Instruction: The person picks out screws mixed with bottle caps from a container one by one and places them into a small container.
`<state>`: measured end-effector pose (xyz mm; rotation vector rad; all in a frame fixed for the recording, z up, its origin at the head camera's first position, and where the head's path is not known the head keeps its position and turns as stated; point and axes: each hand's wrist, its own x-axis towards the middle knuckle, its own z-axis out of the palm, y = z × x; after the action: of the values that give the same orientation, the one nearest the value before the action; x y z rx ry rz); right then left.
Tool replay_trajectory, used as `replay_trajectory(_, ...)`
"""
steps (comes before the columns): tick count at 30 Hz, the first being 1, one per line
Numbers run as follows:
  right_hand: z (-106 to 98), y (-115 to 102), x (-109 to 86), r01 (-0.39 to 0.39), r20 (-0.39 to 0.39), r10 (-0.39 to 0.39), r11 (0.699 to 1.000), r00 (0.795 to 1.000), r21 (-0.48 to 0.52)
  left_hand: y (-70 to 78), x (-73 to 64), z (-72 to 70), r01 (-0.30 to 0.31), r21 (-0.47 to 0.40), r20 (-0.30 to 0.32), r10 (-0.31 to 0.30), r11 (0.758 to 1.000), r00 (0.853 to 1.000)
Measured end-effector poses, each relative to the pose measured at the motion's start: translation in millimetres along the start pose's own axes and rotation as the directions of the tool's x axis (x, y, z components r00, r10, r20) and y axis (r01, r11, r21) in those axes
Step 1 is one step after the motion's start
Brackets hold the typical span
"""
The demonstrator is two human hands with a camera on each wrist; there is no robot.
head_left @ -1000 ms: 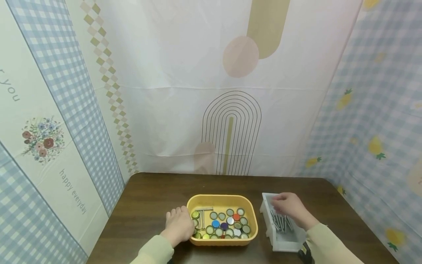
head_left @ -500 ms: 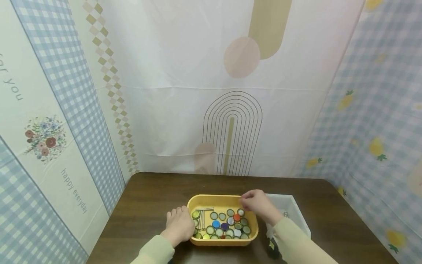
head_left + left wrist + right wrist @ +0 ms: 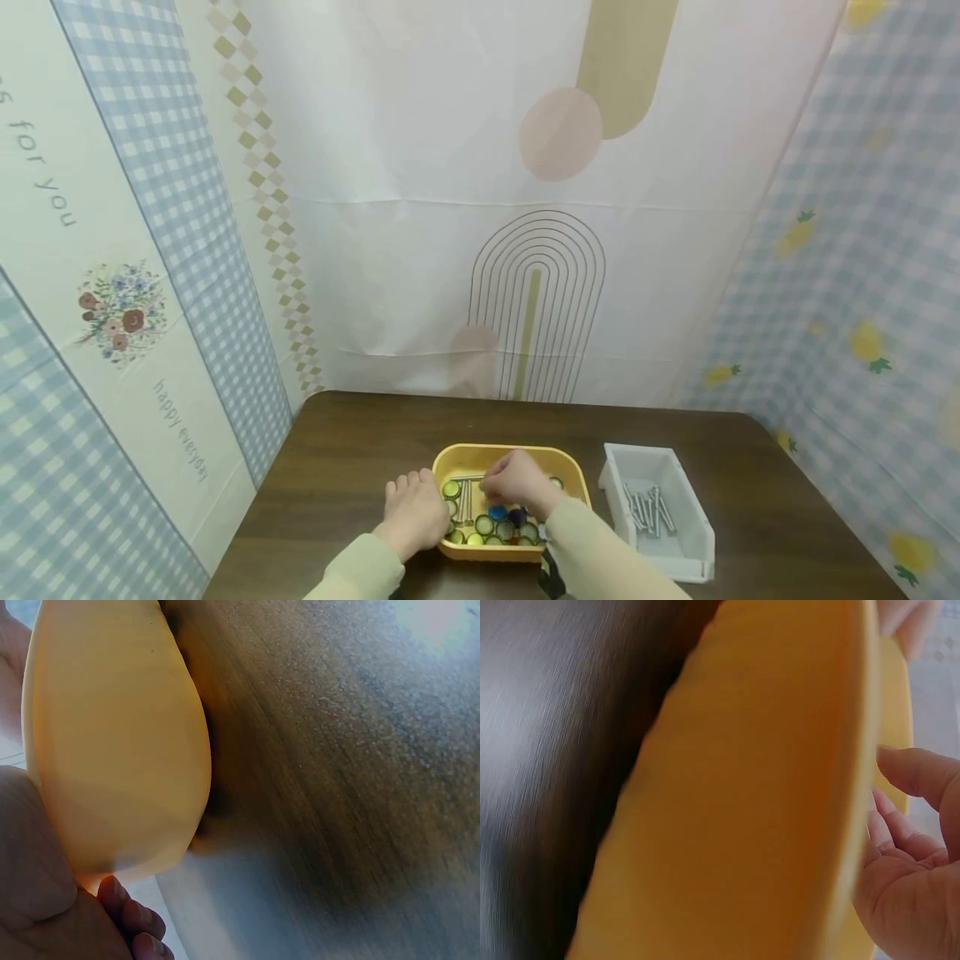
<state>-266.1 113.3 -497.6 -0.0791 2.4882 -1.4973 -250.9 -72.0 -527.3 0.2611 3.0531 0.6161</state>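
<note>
A yellow plastic basin (image 3: 566, 457) holds several bottle caps (image 3: 484, 525) and a few long metal bolts (image 3: 469, 502) at its left end. My left hand (image 3: 417, 510) grips the basin's left end; in the left wrist view its thumb side lies along the rim and its fingers (image 3: 137, 915) curl by the outer wall. My right hand (image 3: 519, 482) hovers over the basin's middle, close to the bolts, covering some caps. The right wrist view shows its thumb (image 3: 915, 771) and fingers apart, nothing visible between them, some fingertips hidden behind the rim.
Right of the basin stands a white plastic bin (image 3: 699, 521) with several metal bolts (image 3: 649, 510) in it. Both containers sit on a dark wooden table (image 3: 360, 450). Patterned cloth (image 3: 405, 275) hangs behind the table and along its sides.
My right hand has moved left from over the white bin, across the basin's right rim, to above its middle. The left hand stays on the basin. The head view has shifted slightly.
</note>
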Motion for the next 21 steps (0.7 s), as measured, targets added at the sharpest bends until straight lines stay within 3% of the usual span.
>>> replay_trajectory(3,13,2,5.6,0.012,-0.02,-0.012,1.0,1.0,-0.01,0.9,0.0,-0.5,-0.001,0.005,-0.007,0.001,1.0,1.0)
replay_trajectory(8,25,2,11.4,0.056,-0.051,-0.064,0.989,0.997,-0.134,1.4,-0.3,-0.7,0.002,0.01,-0.004,-0.002,1.0,1.0)
replay_trajectory(17,39,4,14.9,0.093,-0.122,-0.148,0.923,0.981,-0.372,0.8,0.9,0.8,0.002,0.012,0.002,-0.002,1.0,1.0)
replay_trajectory(21,42,2,15.8,0.075,-0.145,-0.149,0.903,0.978,-0.423,-0.5,1.3,0.6,0.0,0.012,-0.007,0.0,1.0,1.0)
